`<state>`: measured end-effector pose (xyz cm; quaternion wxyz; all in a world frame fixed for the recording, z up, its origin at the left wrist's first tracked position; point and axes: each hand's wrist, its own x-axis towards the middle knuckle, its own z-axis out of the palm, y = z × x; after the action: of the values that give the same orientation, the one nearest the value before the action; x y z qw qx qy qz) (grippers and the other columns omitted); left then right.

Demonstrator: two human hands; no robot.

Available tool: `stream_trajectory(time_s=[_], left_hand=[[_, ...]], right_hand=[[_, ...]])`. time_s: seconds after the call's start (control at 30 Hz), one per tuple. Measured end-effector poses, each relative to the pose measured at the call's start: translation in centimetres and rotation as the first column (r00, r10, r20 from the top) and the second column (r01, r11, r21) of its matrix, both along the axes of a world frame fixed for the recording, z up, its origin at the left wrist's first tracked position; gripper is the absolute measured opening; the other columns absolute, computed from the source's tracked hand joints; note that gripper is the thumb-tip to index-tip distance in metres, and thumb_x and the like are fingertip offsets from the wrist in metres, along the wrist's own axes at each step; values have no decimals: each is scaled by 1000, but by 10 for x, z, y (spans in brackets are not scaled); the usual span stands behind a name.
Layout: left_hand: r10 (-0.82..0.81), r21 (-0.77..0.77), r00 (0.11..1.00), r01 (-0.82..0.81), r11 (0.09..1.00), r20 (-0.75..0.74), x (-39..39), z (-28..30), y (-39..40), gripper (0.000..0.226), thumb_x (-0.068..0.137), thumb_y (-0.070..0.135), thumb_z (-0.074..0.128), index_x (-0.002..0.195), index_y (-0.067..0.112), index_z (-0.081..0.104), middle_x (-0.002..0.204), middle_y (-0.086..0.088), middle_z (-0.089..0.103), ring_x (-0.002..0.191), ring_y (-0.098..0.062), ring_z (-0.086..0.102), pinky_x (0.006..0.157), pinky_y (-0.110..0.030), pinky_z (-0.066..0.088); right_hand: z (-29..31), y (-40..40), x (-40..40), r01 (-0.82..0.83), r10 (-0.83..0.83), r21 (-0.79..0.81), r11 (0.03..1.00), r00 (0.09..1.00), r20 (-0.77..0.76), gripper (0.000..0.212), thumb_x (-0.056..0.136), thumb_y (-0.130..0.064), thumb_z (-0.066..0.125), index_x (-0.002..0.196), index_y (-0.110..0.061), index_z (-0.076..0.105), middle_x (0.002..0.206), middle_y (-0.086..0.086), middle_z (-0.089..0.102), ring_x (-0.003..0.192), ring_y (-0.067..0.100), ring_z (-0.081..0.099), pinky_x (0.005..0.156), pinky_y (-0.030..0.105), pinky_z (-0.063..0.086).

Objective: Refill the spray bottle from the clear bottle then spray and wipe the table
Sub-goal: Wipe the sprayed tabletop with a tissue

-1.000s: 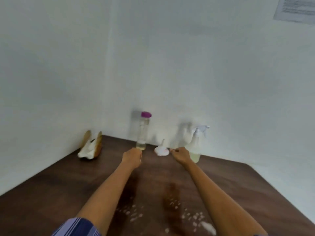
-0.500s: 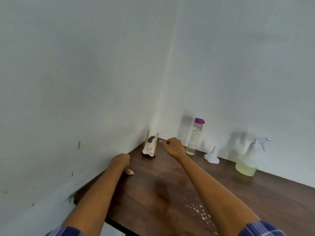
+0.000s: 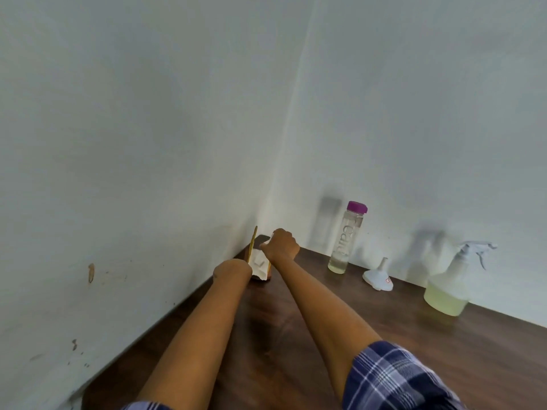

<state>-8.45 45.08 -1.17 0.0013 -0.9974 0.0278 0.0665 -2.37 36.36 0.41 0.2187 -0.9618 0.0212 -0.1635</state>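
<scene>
I've got a dark brown table [image 3: 384,335], a purple cap [image 3: 357,207] on the clear bottle [image 3: 344,241], pale yellow-green liquid in the spray bottle [image 3: 453,284] far right, a white funnel [image 3: 379,278], and a blue-white plaid sleeve [image 3: 393,380] near right.

Dark wooden table [image 3: 444,350] in wall corner, napkin holder [image 3: 259,263], clear bottle [image 3: 344,238], white funnel [image 3: 379,276], spray bottle [image 3: 453,282]

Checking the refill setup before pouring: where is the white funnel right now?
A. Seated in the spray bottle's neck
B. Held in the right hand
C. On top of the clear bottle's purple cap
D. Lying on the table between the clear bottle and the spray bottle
D: the white funnel rests wide end down on the table, between the clear bottle and the spray bottle, touching neither.
</scene>
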Motion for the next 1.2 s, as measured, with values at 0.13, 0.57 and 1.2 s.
stream_trajectory(time_s=[0.13, 0.57, 1.2], left_hand=[[-59, 106, 998, 60, 993, -8, -7, 2, -1, 42, 100, 17, 37, 140, 4, 38, 145, -12, 41, 134, -22, 40, 107, -27, 33], [233, -111, 961, -218, 970, 151, -50, -5, -5, 39, 97, 11, 44, 136, 7, 44, 140, -8, 47, 128, -19, 47, 102, -25, 39], [169, 83, 887, -225, 971, 430, -185, -18, -74, 19, 92, 11, 51, 109, 14, 60, 109, -5, 61, 101, -20, 61, 78, -29, 46]], right_hand=[[1, -9, 9, 56, -73, 246, 968, 996, 60, 13, 94, -18, 51, 90, -9, 59, 92, 9, 62, 85, 24, 62, 65, 27, 40], [84, -59, -50, -255, 157, 874, 413, 965, 208, 13, 93, -14, 48, 82, -11, 55, 96, 7, 55, 91, 21, 52, 85, 35, 48], [-17, -291, -313, -120, 76, -196, 973, 973, -218, 49, 95, -26, 49, 50, -15, 33, 56, 3, 38, 54, 16, 36, 51, 27, 28]])
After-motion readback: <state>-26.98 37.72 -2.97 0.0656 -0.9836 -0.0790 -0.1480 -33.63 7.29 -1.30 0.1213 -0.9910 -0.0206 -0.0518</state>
